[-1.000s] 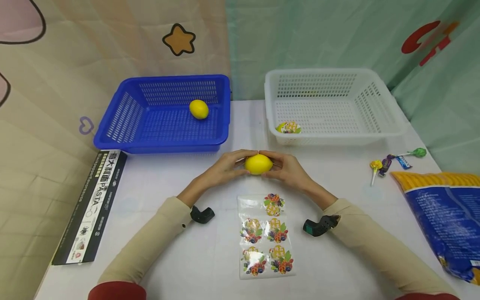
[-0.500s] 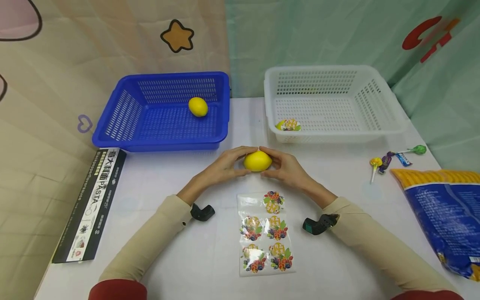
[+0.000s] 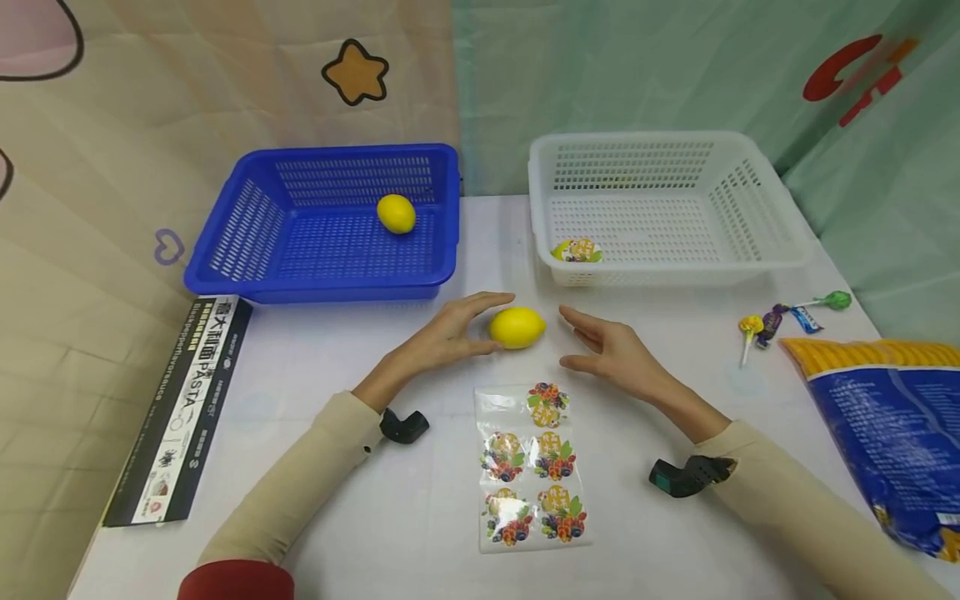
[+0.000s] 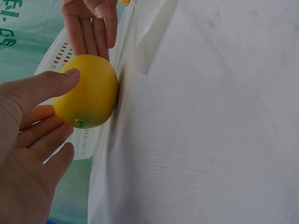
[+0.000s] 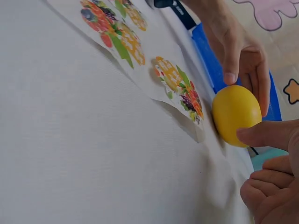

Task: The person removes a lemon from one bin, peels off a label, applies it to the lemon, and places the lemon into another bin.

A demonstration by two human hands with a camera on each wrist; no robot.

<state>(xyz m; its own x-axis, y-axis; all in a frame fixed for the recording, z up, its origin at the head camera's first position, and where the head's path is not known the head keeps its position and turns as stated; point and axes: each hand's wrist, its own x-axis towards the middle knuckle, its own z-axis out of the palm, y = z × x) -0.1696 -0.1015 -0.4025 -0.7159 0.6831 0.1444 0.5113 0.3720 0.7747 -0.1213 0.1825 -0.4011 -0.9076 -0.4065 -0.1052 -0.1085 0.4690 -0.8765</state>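
Lemon (image 3: pixel 517 327) sits on the white table (image 3: pixel 375 500) at mid-frame in the head view, below the gap between the blue basket (image 3: pixel 225 267) and the white basket (image 3: pixel 780 250). The left hand (image 3: pixel 450 333) touches its left end with loosely spread fingers; the right hand (image 3: pixel 611 350) lies open just to its right, apart from it. At lower left a black box (image 3: pixel 180 408) reads "PASTA".

From the left wrist, the left hand (image 4: pixel 28 154) cups the lemon (image 4: pixel 88 91) at upper left, thumb on top, fingers barely curled.

From the right wrist, the lemon (image 5: pixel 236 114) is at right-centre beside the sticker sheet (image 5: pixel 154 65); the right hand (image 5: pixel 273 172) looks just clear of it, though the angle is poor.
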